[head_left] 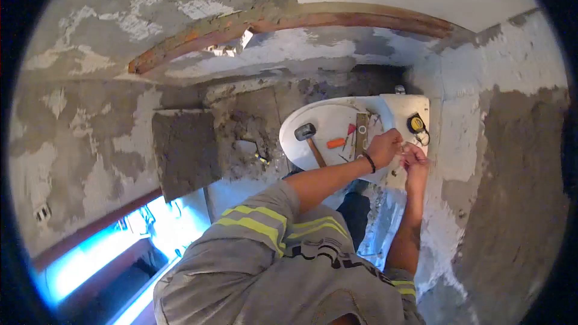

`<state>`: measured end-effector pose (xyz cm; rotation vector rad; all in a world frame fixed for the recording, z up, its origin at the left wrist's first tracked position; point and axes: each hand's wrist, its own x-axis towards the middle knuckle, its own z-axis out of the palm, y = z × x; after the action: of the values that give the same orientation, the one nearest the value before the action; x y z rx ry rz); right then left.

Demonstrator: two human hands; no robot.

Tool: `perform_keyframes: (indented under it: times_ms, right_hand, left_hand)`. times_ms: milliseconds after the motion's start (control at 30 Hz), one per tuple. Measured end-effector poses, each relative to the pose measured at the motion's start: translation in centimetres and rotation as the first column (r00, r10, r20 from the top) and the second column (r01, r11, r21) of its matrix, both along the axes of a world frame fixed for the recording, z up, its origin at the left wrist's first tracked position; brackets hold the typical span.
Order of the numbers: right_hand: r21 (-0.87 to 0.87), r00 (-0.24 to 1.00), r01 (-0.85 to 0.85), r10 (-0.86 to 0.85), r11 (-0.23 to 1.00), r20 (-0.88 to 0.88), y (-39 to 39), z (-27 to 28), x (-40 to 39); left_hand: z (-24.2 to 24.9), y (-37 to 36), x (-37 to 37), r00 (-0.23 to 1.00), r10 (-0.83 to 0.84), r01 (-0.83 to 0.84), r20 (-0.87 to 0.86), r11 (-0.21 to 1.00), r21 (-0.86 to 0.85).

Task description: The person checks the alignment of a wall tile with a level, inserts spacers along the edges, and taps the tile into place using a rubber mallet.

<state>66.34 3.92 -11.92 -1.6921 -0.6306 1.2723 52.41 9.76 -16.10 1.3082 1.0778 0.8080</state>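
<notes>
Over the back of a white toilet [289, 146], my left hand [384, 145] and my right hand [414, 160] meet, fingers pinched together. Between the fingertips is a small pale piece, too small to name. A black band circles my left wrist. A yellow and black tape measure [415, 123] lies on the tank top just beyond my hands. On the lid, left of my left hand, are a rubber mallet [305, 132] with a wooden handle, an orange-handled tool [335, 143], a red-handled screwdriver [351, 129] and a narrow brown strip with round holes [361, 125].
Close on the right is a patchy plastered wall [512, 192]. Behind the toilet runs a long brown beam [361, 17]. A grey slab [185, 153] stands at left, beside rubble and a small yellow-marked tool [261, 157] on the floor. A bright window [96, 253] is at lower left.
</notes>
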Motion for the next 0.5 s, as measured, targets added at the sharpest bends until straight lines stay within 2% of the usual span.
perform_keyframes:
  times_ms: [33, 67, 100, 133, 167, 233, 267, 300, 333, 367, 400, 467, 500]
  right_hand:
    - [0.005, 0.999, 0.033, -0.033, 0.999, 0.011, -0.7, 0.4, -1.9]
    - [-0.001, 0.992, 0.121, -0.121, 0.993, -0.047, -1.2, 0.6, -3.9]
    - [-0.004, 0.972, 0.209, -0.208, 0.978, -0.109, -1.5, 0.8, -5.5]
    - [0.013, 0.964, 0.245, -0.243, 0.969, -0.106, -2.0, 0.4, -6.8]
    - [0.018, 0.965, 0.236, -0.232, 0.972, -0.121, -2.4, -0.4, -7.9]
    - [0.042, 0.961, 0.247, -0.24, 0.968, -0.134, -2.6, -0.1, -9.5]
    - [0.057, 0.973, 0.217, -0.211, 0.974, -0.091, -3.0, 0.1, -10.3]
    - [0.066, 0.982, 0.186, -0.182, 0.98, -0.05, -3.7, 0.2, -10.4]
    - [0.151, 0.993, 0.098, -0.107, 0.984, 0.053, -4.5, -0.9, -9.8]
    - [0.148, 0.991, 0.119, -0.127, 0.982, 0.045, -6.4, -1.9, -9.1]
    - [0.175, 0.983, 0.116, -0.139, 0.978, 0.123, -7.8, -1.3, -8.8]
    - [0.158, 0.971, 0.075, -0.108, 0.985, 0.212, -11.9, -2.2, -7.0]
    - [0.163, 0.969, 0.108, -0.14, 0.981, 0.201, -14.9, -3.7, -5.8]
  left_hand:
    - [0.5, -0.7, -0.9, 0.994, 0.008, 0.001, -0.106, 0.997, 0.082]
    - [0.9, -1.5, -1.9, 0.995, -0.027, 0.035, -0.096, 0.996, 0.083]
    - [2.6, -1.6, -3.7, 0.991, -0.066, 0.069, -0.112, 0.997, 0.022]
    - [3.8, -1.6, -5.1, 0.986, -0.106, 0.102, -0.13, 0.994, -0.033]
    - [3.8, -2.2, -6.1, 0.982, -0.137, 0.136, -0.126, 0.991, -0.015]
    - [3.2, -3.1, -7.5, 0.996, -0.088, 0.087, 0.034, 0.996, 0.018]
    - [3.2, -3.5, -8.1, 0.994, -0.108, 0.107, 0.035, 0.994, 0.027]
    - [4.6, -3.7, -8.8, 0.976, -0.197, 0.197, -0.092, 0.98, -0.004]
    - [5.1, -4.1, -9.3, 0.934, -0.284, 0.28, -0.217, 0.959, -0.049]
    - [1.3, -4.9, -9.7, 0.931, -0.296, 0.328, -0.215, 0.935, 0.135]
    - [-2.5, -5.0, -10.0, 0.927, -0.31, 0.366, -0.214, 0.875, 0.319]
    - [2.6, -3.5, -13.9, 0.907, -0.419, 0.421, -0.045, 0.907, 0.026]
    - [3.7, -3.0, -15.5, 0.929, -0.34, 0.366, -0.147, 0.907, 0.21]
